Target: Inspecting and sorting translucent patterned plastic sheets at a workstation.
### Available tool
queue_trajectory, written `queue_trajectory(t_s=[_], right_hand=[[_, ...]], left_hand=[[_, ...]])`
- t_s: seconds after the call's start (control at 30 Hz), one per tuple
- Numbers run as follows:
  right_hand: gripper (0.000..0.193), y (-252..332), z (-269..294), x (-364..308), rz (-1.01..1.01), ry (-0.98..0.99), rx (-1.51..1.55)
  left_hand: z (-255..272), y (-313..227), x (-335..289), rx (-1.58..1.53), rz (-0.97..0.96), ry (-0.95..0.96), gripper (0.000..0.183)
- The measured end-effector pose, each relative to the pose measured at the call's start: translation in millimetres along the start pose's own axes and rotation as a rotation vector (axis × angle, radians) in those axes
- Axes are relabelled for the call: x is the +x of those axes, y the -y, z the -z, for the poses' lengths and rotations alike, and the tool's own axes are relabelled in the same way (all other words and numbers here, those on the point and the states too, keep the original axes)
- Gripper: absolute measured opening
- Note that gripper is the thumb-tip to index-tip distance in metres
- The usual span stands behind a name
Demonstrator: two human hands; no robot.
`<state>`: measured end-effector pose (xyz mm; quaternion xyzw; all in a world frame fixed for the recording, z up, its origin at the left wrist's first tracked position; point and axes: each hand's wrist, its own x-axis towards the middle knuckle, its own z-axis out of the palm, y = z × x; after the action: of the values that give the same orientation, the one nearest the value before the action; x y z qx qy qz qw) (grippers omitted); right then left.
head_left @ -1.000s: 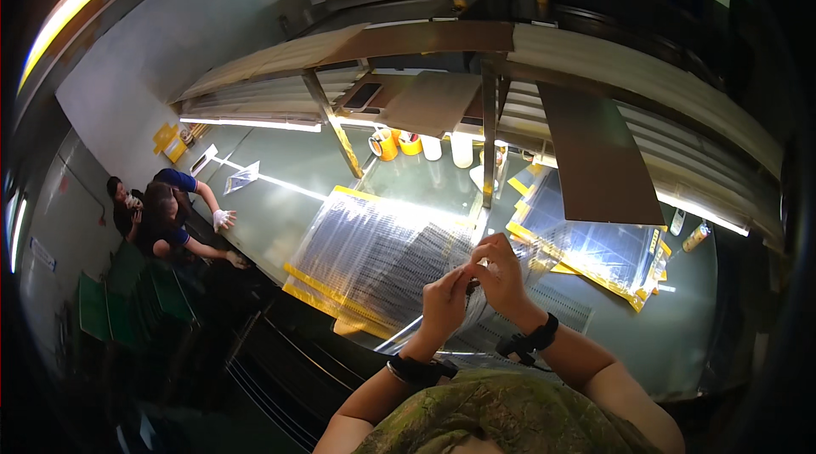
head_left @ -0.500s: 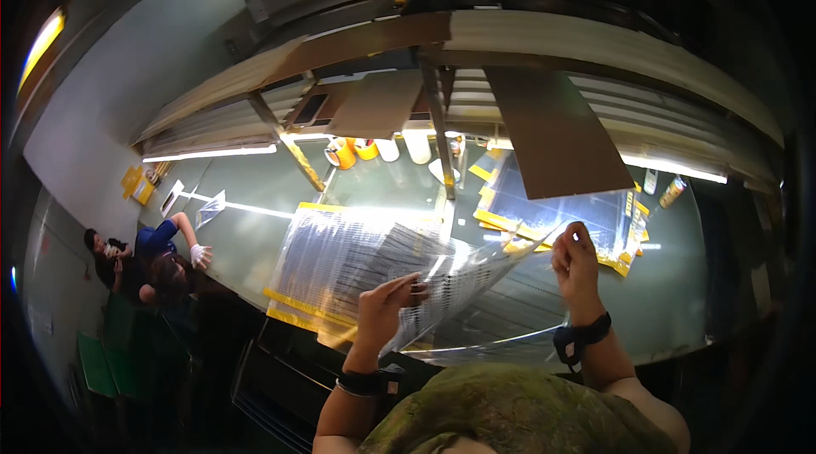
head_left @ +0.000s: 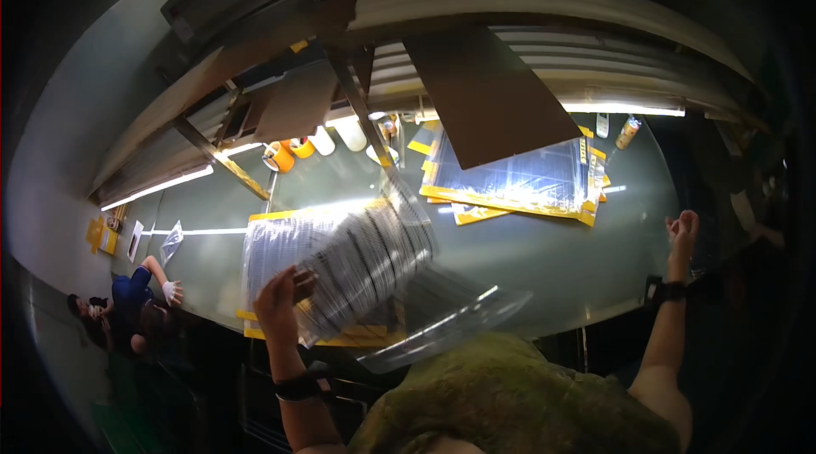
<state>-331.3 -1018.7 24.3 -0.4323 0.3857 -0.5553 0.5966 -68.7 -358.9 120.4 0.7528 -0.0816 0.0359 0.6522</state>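
Note:
My left hand [head_left: 280, 297] is closed on the near left edge of a clear film [head_left: 370, 258] printed with rows of dark lines. The film bows up and is blurred by motion. Beneath it lies a stack of similar sheets [head_left: 276, 258] with yellow tape borders. My right hand [head_left: 682, 233] is out past the right side of the table, its fingers curled together; whatever they hold, if anything, is too small to make out. A bare transparent sheet [head_left: 450, 326] lies curved at the table's front edge, close to my body.
A second stack of yellow-bordered sheets [head_left: 501, 178] lies at the back, under a hanging brown board [head_left: 493, 97]. Orange tape rolls [head_left: 278, 157] and white rolls [head_left: 348, 135] stand by the shelf post. A spray can [head_left: 627, 133] is far right. Another person [head_left: 136, 288] works at left.
My right hand has left the film and swung far right. My left hand still grips the film, whose right part has fallen back leftward. The view has shifted right.

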Motion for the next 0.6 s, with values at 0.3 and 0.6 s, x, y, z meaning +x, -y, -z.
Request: queue_trajectory(t_s=[0.3, 0.6], right_hand=[[0.04, -8, -54, -248, 0.316, 1.408, -0.995], [0.028, -70, -101, -312, 0.735, 1.98, -0.75]], left_hand=[[-53, 5, -2, -0.08, -0.081, 0.05, 0.053], [-63, 12, -18, 0.25, -0.071, 0.101, 0.054]])
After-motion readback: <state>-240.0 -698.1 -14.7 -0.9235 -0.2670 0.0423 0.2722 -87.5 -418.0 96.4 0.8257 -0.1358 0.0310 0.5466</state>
